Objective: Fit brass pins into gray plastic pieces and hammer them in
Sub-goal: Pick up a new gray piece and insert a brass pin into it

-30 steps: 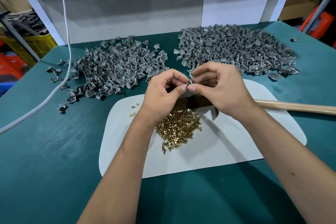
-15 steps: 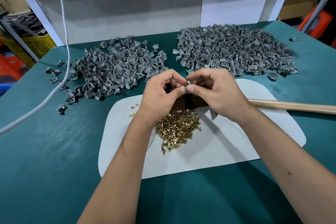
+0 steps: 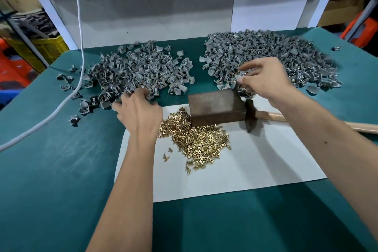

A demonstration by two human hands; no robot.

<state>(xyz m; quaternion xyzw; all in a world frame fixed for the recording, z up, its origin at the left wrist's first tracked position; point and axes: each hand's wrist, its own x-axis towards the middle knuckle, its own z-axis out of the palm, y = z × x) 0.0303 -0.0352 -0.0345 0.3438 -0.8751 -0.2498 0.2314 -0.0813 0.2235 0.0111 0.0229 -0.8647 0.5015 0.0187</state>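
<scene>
Right hand (image 3: 263, 80) pinched gray piece (image 3: 237, 77) over right pile (image 3: 266, 53); left hand (image 3: 139, 108) fingers spread on left pile (image 3: 141, 67), grip unclear. Next likely: fresh piece, brass pin (image 3: 196, 139)

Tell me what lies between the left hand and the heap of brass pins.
Nothing visible does. The left hand reaches into the near edge of the left pile of gray pieces, and the brass pins lie heaped just to its right on the white sheet, with only bare sheet between. The dark block sits behind the pins.
</scene>
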